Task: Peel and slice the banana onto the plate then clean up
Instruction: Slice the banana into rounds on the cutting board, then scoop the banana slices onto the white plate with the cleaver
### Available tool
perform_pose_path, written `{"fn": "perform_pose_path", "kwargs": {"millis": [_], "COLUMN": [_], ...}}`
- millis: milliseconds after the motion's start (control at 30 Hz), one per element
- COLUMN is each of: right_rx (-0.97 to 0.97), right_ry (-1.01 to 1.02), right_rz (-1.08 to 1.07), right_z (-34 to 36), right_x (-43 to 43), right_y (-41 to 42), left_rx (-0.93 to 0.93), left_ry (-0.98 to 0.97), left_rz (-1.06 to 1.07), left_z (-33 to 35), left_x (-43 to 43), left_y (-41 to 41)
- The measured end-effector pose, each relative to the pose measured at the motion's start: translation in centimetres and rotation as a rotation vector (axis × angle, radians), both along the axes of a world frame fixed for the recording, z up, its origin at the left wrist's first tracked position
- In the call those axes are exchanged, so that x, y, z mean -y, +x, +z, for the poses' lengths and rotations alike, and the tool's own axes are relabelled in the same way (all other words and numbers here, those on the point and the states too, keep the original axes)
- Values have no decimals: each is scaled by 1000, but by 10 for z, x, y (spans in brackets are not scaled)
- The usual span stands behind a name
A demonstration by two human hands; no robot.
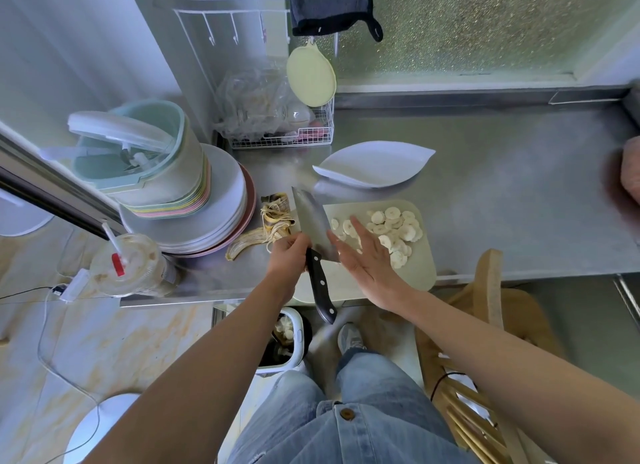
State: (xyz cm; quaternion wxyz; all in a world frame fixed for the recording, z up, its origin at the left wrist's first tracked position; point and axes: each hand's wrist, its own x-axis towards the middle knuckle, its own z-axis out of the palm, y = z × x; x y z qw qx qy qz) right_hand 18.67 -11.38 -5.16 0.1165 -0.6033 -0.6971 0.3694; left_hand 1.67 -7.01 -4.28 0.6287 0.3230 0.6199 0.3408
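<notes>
Head view: left hand [289,255] grips knife [313,224] over board [423,266] by counter [519,186] edge.

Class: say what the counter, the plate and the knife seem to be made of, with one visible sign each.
Counter: probably brushed steel; grey, with dull, blurred reflections.
Plate: glazed ceramic or melamine, the look leaves it open; white, smooth, glossy.
Knife: steel blade with a grey sheen; black handle with pale rivets, plastic or wood.
</notes>
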Motion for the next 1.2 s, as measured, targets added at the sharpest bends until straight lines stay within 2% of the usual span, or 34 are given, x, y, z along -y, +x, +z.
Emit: {"fn": "perform_pose_path", "kwargs": {"millis": [67,233,433,533,600,667,733,767,900,1000,1067,1200], "right_rx": [11,28,2,-12,33,-114,-339,-390,-361,-392,-361,-443], "right_ry": [4,-149,3,-80,-40,-106,-328,-380,-310,-302,-279,-163], "right_rz": [35,-171,42,-230,-246,-202,-180,-159,-116,-204,-283,-460], "right_z": [1,3,6,7,10,17,28,30,31,33,34,33], "right_x": [-1,-9,-8,-16,-18,-21,-21,-22,-23,-24,-26,-29], "right_y": [-3,3,1,2,6,8,4,4,3,3,3,19], "left_rx": [-12,-25,-27,-66,-72,-93,-94,-93,-136,-143,-98,-91], "left_ry": [3,28,55,65,73,85,100,107,155,217,197,162], "left_rz": [-3,-38,-76,-55,-61,-69,-73,-81,-121,-177,-194,-221], "left_z": [2,6,9,7,9,12,13,13,15,16,15,11], "left_x": [-1,-2,-4,-6,-7,-7,-9,-10,-12,-12,-14,-18], "left_y": [2,3,12,12,13,16,19,22,30,36,40,46]}}
